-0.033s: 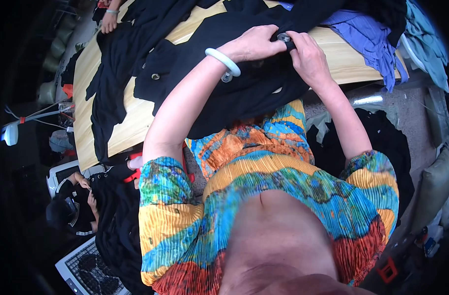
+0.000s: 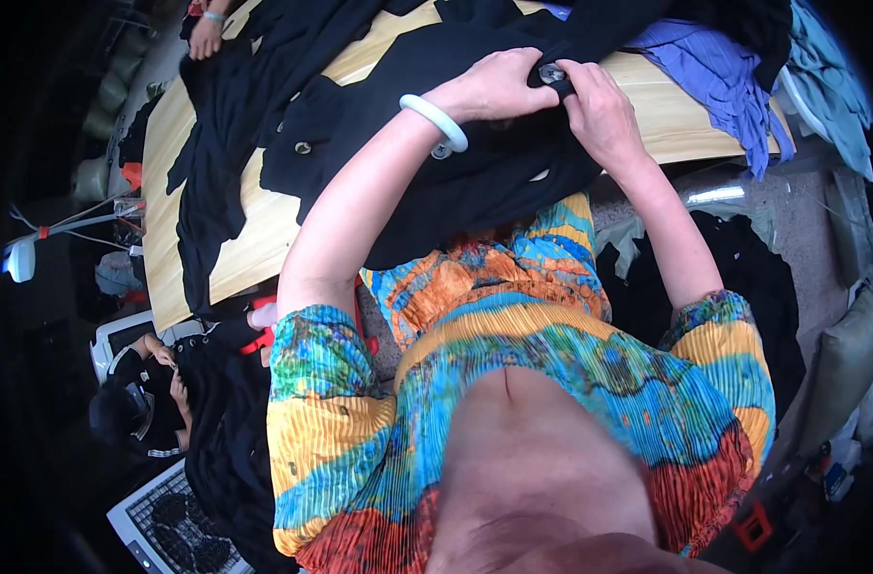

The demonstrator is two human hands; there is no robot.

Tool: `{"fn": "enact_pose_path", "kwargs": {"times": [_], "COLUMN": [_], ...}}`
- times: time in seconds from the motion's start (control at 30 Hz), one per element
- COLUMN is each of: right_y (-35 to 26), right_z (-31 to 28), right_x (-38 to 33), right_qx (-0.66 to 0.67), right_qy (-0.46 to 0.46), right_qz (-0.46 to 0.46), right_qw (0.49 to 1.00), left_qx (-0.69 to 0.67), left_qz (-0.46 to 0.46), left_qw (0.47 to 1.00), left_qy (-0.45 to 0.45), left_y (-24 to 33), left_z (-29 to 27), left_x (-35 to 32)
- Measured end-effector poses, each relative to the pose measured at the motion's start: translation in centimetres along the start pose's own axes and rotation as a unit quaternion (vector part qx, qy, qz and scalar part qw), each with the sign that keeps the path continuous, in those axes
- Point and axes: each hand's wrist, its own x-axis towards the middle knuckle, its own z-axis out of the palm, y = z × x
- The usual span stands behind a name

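A black garment [image 2: 379,105] with large dark buttons lies spread over the table and hangs over its near edge. At its far right part, my left hand [image 2: 494,86] pinches the cloth beside a shiny dark button [image 2: 550,74]. From the other side, my right hand [image 2: 599,105] grips the cloth by the same button, its fingertips almost meeting those of the left. Another button [image 2: 441,150] shows just below my left wrist, and one more [image 2: 303,148] sits farther left on the cloth. My fingertips are partly hidden in the folds.
The light wooden table [image 2: 255,220] carries more black clothing and a purple striped cloth [image 2: 709,81]. Blue-green fabric [image 2: 829,67] hangs at the right. Another person's hand [image 2: 206,36] is at the far left edge. A second person [image 2: 140,397] handles black cloth at lower left. Black cloth [image 2: 742,268] is heaped on the floor.
The other person's hand at the far left has shifted slightly up and left. My hands stay on the black garment by the button.
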Motion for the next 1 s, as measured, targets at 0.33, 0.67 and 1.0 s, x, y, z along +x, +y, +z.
{"fn": "enact_pose_path", "kwargs": {"times": [0.33,0.67,1.0], "right_y": [-0.1,0.6,2.1], "right_z": [-0.1,-0.8,-0.2], "right_x": [0.4,0.5,1.2], "right_qx": [0.026,0.181,0.511], "right_qy": [-0.042,-0.147,-0.221], "right_qz": [0.013,0.147,0.356], "right_qw": [0.999,0.961,0.751], "left_qx": [0.044,0.018,-0.260], "left_qz": [0.052,0.120,-0.099], "left_qw": [0.989,0.988,0.960], "left_qy": [0.130,0.098,-0.042], "left_y": [-0.4,-1.2,-0.1], "left_z": [2.2,1.0,-1.4], "left_x": [-0.6,-1.1,-2.1]}}
